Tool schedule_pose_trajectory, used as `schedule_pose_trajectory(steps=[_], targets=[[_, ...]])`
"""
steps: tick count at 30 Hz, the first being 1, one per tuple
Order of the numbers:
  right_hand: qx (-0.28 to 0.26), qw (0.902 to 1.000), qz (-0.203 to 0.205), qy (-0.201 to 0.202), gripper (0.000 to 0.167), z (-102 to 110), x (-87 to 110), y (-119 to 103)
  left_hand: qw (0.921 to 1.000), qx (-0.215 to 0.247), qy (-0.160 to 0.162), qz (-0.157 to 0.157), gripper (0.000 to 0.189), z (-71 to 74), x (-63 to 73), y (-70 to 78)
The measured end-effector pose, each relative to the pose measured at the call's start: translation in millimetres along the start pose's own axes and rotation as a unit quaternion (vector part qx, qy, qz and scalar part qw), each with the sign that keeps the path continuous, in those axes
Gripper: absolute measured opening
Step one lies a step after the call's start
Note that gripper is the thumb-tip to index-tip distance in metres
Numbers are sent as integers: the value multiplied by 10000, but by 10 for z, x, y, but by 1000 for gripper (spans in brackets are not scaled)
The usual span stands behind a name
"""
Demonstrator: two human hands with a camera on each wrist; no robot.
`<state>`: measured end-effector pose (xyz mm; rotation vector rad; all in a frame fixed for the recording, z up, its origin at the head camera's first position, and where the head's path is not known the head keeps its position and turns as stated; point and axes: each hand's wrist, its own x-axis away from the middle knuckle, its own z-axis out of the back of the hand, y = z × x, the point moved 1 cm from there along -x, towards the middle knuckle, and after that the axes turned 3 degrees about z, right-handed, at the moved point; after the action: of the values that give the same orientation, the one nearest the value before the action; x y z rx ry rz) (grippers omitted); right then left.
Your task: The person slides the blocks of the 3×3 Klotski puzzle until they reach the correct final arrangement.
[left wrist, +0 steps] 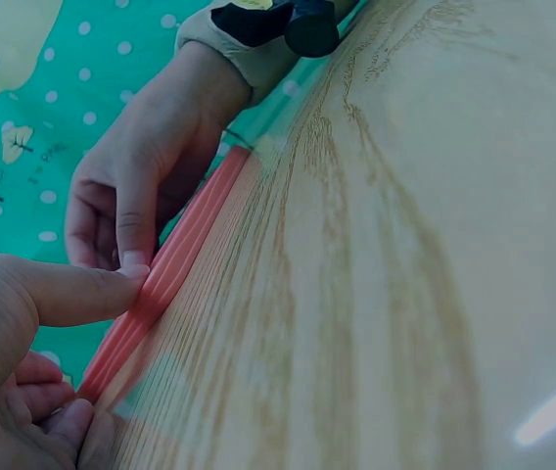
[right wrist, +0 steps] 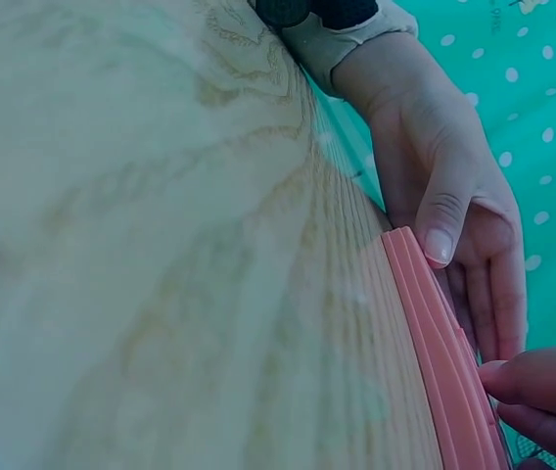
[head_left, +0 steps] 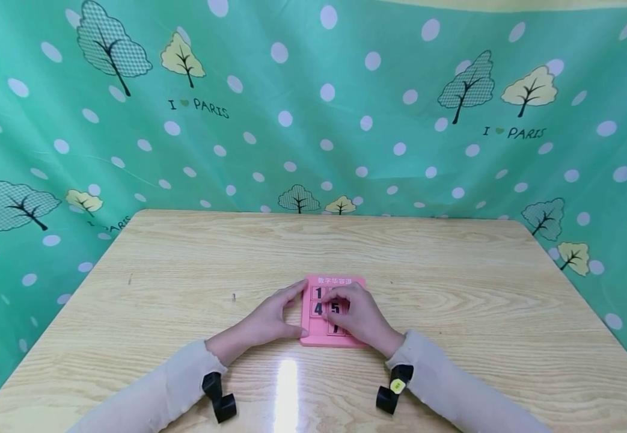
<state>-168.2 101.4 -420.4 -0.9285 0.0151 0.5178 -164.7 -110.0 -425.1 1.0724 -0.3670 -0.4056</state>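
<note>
A pink number slide puzzle (head_left: 330, 341) lies flat on the table, with Chinese characters along its top border. Tiles 1, 4, 5 and 7 can be read; the right hand hides others. The lower left slot, below tile 4 (head_left: 317, 309), shows bare pink. My left hand (head_left: 264, 322) holds the puzzle by its left side, thumb at the lower corner and fingers at the upper one. Over the tiles, my right hand (head_left: 364, 319) has its thumb and forefinger bent and apart, tips on or just above tiles 4 and 5. The left wrist view shows the puzzle's pink edge (left wrist: 185, 240) side-on.
The light wooden table (head_left: 183, 258) extends around the puzzle on all sides. A small dark mark or bit (head_left: 234, 297) is left of the puzzle. Behind the table hangs a green dotted curtain (head_left: 335, 120). Black wrist cameras (head_left: 219, 397) sit on both sleeves.
</note>
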Motion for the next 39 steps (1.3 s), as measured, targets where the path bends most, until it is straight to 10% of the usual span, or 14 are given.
schedule_pose_trajectory(steps=[39], targets=[[-541,9963,-669,14,23,213,400,14,10000,45,71,21,95,-6,-6,0]])
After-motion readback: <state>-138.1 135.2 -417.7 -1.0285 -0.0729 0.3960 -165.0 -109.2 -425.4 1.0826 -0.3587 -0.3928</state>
